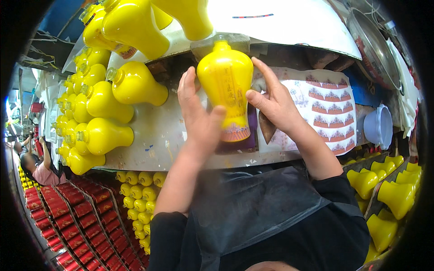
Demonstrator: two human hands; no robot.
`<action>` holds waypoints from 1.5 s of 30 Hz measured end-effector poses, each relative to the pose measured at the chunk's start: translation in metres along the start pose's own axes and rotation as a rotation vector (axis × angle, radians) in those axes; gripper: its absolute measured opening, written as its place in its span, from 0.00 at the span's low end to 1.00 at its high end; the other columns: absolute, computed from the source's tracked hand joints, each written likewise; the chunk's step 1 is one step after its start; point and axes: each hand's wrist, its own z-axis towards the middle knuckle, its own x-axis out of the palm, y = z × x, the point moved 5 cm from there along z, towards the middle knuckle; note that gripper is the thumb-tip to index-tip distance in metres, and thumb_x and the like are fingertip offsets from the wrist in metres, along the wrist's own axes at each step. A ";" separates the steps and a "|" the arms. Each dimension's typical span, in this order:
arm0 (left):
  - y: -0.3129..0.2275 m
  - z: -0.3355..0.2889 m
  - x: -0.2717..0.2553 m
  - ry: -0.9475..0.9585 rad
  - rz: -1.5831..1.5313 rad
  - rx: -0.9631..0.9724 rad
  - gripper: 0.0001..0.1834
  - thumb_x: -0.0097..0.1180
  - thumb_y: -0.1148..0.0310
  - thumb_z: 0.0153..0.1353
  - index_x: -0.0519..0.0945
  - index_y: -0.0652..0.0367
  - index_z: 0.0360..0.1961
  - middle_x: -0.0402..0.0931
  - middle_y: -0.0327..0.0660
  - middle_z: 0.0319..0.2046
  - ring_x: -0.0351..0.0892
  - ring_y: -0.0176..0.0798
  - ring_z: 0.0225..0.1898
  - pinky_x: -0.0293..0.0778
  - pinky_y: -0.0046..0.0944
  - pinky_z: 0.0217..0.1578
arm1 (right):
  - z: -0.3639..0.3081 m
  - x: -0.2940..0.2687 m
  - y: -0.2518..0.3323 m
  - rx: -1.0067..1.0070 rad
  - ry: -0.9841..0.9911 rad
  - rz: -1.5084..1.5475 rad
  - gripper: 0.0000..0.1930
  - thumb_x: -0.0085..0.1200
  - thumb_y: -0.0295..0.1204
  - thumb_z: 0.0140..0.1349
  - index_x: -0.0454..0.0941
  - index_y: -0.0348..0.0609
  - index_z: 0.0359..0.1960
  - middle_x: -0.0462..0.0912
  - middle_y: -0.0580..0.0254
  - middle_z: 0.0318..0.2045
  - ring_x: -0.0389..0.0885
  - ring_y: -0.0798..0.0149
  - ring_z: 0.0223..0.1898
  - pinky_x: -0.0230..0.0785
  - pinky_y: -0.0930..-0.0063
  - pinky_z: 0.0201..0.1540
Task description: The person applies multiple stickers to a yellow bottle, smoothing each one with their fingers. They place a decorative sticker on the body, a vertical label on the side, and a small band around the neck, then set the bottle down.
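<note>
A glossy yellow vase-shaped bottle (226,67) is between my hands over the worktable, its clear neck away from me. Faint writing runs down its front, and a red-and-purple patterned band (236,132) circles the base. My left hand (197,115) is curved along the left side, thumb across the lower body. On the other side, my right hand (275,100) has fingertips at the shoulder and thumb against the side. Partly behind the bottle's base lies a purple pad (252,131). A brown pointed piece (266,127) shows below my right hand, its kind unclear.
Several yellow bottles (106,135) crowd the table's left. Printed decal sheets (332,106) lie at right, near a pale plastic tub (378,126). Racked yellow bottles (400,192) stand lower right; red cylinders (72,221) fill lower left. Another person (45,169) is far left.
</note>
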 end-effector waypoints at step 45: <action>-0.015 0.048 0.008 0.176 0.455 0.215 0.37 0.57 0.48 0.65 0.69 0.58 0.70 0.68 0.53 0.66 0.65 0.59 0.66 0.59 0.55 0.69 | 0.050 0.001 0.048 -0.217 -0.134 -0.209 0.28 0.60 0.48 0.69 0.78 0.37 0.60 0.85 0.52 0.44 0.84 0.63 0.45 0.76 0.69 0.51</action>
